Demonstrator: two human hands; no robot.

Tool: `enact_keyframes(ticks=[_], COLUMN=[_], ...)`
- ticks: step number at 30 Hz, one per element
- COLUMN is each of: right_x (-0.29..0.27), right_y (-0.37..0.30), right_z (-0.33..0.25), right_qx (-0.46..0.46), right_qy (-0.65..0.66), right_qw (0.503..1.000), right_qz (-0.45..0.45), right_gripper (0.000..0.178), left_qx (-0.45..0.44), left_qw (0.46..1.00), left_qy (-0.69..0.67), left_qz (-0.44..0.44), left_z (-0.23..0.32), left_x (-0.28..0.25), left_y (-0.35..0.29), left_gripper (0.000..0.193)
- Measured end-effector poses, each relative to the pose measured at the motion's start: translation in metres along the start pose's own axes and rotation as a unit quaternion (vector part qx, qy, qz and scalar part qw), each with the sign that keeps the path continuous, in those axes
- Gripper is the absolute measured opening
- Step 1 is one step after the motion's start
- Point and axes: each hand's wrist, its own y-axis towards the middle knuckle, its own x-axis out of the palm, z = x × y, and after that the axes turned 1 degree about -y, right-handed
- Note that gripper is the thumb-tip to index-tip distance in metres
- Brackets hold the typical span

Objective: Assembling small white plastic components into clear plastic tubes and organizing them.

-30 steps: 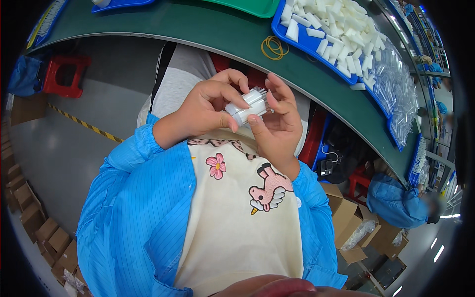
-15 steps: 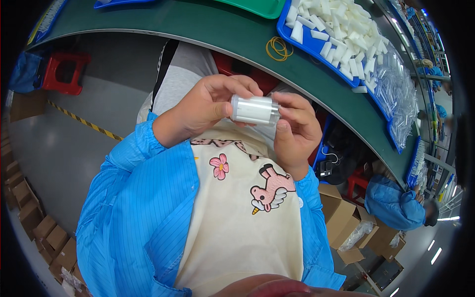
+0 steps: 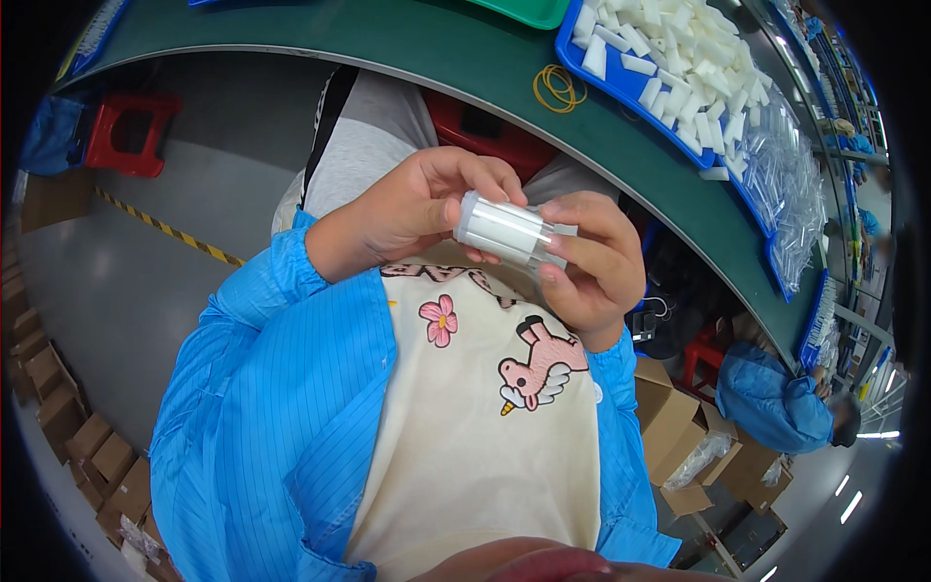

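Across the top of the cream shirt front [image 3: 465, 427] runs pink lettering [image 3: 427, 272] outlined in dark, bent and partly lost in the folds, so the wording cannot be made out. To the left of the shirt front, black-and-yellow striped tape [image 3: 175, 231] marks the floor [image 3: 145, 291]. Nothing else around the shirt front is legible.

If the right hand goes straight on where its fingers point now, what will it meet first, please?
The right hand would first meet the clear-and-white bundle, which it seems to touch; beyond that, probably the left hand, though depth is unclear.
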Motion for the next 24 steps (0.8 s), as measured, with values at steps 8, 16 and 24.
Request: enact_keyframes(ticks=[8, 16, 24], right_x=[-0.006, -0.010, -0.015], right_y=[0.006, 0.013, 0.022], right_z=[-0.001, -0.003, 0.036], right_qx=[-0.034, -0.051, 0.133], right_qy=[-0.037, -0.098, -0.059], right_qw=[0.998, 0.992, 0.983], right_qz=[-0.048, -0.068, 0.111], right_gripper=[0.029, 0.029, 0.013], left_qx=[0.005, 0.012, -0.009], left_qw=[1.000, 1.000, 0.999], left_qy=[-0.007, -0.007, -0.047], left_qz=[-0.018, -0.015, 0.001], left_z=[-0.003, -0.001, 0.023], left_x=[-0.002, -0.006, -0.005], left_y=[0.001, -0.001, -0.012], left_gripper=[0.043, 0.040, 0.083])
